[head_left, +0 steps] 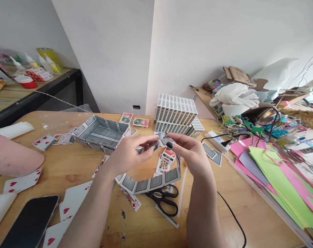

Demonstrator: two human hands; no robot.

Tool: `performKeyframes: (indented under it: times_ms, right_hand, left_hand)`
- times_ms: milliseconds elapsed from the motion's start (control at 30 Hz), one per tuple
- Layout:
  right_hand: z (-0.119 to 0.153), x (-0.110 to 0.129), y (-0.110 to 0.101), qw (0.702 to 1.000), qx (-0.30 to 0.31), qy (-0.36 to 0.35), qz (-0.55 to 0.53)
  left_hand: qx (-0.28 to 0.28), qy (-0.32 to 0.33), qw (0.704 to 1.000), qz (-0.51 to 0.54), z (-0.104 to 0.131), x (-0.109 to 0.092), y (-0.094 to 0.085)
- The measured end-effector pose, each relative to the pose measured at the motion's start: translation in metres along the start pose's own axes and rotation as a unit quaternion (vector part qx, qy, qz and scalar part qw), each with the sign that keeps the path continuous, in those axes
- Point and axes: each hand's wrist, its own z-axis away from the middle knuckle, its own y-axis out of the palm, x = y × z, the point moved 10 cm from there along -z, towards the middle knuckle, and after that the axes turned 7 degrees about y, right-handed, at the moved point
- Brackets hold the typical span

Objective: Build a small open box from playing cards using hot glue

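Nearest us on the bench [143, 232], a dark phone [31, 220] lies to the left, with heart cards [70, 203] beside it. Black-handled scissors [159, 196] lie more centrally, right at the near edge of a strip of joined grey-patterned cards [156, 182]. That strip bows toward us below our hands, its long axis running left to right; its left end comes close to our left forearm, while its right end lies nearer our right hand.

Just beyond, our left hand [128, 153] and right hand [194, 150] are close together, fingertips almost meeting, both pinching at small grey-patterned card pieces [165, 141]. We cannot tell whether these join the strip, as the fingers hide part of them. A red-and-white card box [169, 155] sits close below the fingertips, in the space between pieces and strip.

To the left, beyond our wrist, is an open tray made of cards [102, 134]; to the right lies a white power strip [218, 141]. Farther off, stacked card packs [175, 110] rise behind our fingertips, before the wall [192, 51].
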Motion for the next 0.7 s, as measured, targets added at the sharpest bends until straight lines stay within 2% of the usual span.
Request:
performKeyframes:
  times_ms: [233,467,700]
  right_hand:
    - [0.004,0.003,0.002,1.0,0.007,-0.005,0.01]
    - [0.004,0.007,-0.007,0.999,-0.031,-0.022,-0.002]
    - [0.008,0.014,-0.005,0.998,-0.033,-0.042,-0.027]
  left_hand:
    - [0.009,0.03,0.999,-0.032,0.0,-0.008,0.004]
    - [0.04,0.038,0.995,-0.086,0.002,-0.019,0.009]
    - [0.021,0.023,0.993,-0.116,0.009,-0.031,-0.006]
